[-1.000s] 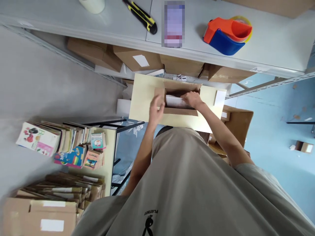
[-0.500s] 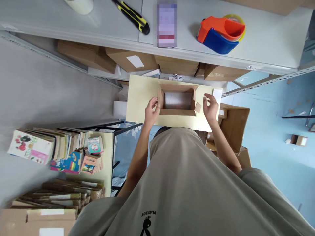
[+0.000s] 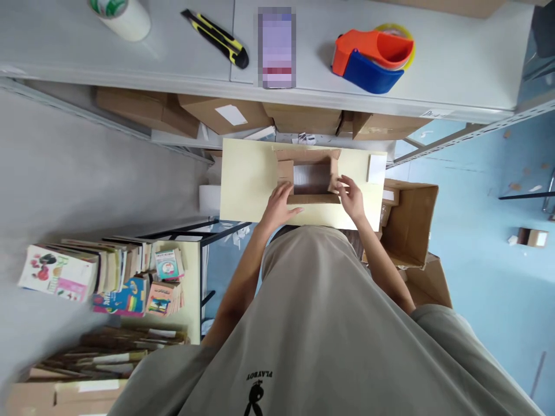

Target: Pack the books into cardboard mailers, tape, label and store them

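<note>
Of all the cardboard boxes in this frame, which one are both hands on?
The small open box on the pale yellow board: the left hand and right hand touch its flaps. The other boxes sit untouched on the shelf below the grey table or beside the person.

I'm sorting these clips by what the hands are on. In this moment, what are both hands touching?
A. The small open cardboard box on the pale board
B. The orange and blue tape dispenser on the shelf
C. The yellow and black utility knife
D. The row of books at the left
A: the left hand and the right hand sit at the two near corners of the open cardboard box on the pale board.
</note>
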A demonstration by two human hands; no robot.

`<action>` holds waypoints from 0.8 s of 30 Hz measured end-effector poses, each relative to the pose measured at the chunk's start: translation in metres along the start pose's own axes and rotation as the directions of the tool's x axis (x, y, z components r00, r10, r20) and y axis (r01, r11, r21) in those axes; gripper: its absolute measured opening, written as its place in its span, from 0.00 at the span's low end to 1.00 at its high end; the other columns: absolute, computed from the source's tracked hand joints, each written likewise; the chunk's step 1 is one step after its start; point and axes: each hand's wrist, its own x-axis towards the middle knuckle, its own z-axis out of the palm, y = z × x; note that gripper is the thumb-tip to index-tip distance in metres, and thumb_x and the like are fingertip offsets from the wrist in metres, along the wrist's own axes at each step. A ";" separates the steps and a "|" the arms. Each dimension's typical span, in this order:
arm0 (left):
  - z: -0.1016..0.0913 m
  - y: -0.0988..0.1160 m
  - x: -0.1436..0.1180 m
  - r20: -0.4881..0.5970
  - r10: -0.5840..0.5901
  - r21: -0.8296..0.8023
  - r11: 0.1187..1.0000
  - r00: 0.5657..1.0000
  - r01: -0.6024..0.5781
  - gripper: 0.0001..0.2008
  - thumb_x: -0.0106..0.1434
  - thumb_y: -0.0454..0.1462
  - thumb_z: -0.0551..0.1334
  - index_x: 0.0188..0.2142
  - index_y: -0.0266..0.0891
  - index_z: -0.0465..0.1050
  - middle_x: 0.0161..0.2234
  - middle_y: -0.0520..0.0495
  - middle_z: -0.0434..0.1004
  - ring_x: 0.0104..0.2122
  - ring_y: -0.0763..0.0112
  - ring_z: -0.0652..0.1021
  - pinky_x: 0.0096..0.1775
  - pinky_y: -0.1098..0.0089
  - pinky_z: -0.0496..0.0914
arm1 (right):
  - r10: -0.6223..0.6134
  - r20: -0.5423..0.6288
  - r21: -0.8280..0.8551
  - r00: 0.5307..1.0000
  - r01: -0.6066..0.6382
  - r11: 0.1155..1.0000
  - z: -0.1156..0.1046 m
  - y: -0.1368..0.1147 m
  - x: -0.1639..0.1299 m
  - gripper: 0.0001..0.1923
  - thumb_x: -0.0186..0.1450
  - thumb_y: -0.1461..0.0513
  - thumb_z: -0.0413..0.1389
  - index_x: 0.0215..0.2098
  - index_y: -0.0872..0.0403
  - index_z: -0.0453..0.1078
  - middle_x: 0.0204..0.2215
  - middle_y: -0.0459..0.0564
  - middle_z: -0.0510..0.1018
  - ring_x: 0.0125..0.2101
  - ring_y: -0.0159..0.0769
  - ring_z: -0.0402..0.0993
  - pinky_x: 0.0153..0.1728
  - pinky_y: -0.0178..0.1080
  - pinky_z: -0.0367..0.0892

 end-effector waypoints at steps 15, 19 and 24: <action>-0.022 -0.026 0.028 0.000 -0.093 -0.107 0.990 0.996 0.093 0.43 0.53 0.47 0.90 0.66 0.42 0.83 0.66 0.30 0.86 0.70 0.36 0.82 0.74 0.40 0.73 | -0.012 0.288 -0.460 0.958 0.149 0.875 -0.015 -0.018 0.028 0.30 0.84 0.53 0.51 0.74 0.57 0.80 0.69 0.72 0.76 0.69 0.62 0.78 0.74 0.61 0.77; -0.033 -0.031 0.044 -0.044 -0.125 -0.231 0.967 0.991 0.111 0.48 0.55 0.51 0.90 0.70 0.41 0.80 0.57 0.33 0.91 0.60 0.44 0.88 0.66 0.48 0.79 | -0.013 0.345 -0.395 0.938 0.158 0.905 -0.026 -0.016 0.039 0.36 0.86 0.41 0.48 0.68 0.57 0.85 0.65 0.70 0.80 0.68 0.60 0.80 0.79 0.61 0.71; -0.037 -0.031 0.066 -0.163 -0.190 -0.052 0.982 0.968 0.184 0.62 0.64 0.41 0.86 0.88 0.49 0.55 0.62 0.38 0.86 0.46 0.59 0.88 0.60 0.56 0.81 | -0.031 0.249 -0.284 0.968 0.104 0.953 -0.032 -0.011 0.061 0.57 0.75 0.29 0.62 0.87 0.55 0.64 0.72 0.71 0.76 0.58 0.59 0.86 0.62 0.61 0.86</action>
